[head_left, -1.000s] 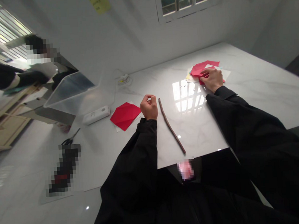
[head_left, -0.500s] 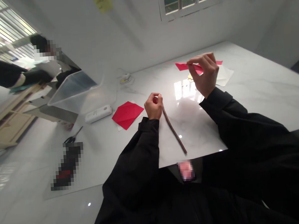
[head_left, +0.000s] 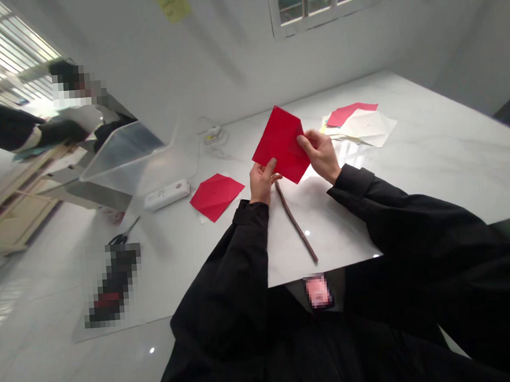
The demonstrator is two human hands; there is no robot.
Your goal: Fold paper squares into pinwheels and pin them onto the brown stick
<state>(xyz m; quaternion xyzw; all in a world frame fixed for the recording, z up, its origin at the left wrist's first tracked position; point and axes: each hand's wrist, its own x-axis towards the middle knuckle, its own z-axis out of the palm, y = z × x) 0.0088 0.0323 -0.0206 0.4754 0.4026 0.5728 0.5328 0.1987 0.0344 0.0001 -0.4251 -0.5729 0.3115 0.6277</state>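
Square red origami paper sheet (head_left: 280, 145), light and thin, apt to flex unless taken by its edges, was raised above the white marble table (head_left: 454, 159), pinched narrowly at its lower edges between left hand (head_left: 263, 181) and right hand (head_left: 320, 154).

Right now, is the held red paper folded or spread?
Looks spread: the red paper shows a broad face between left hand and right hand.
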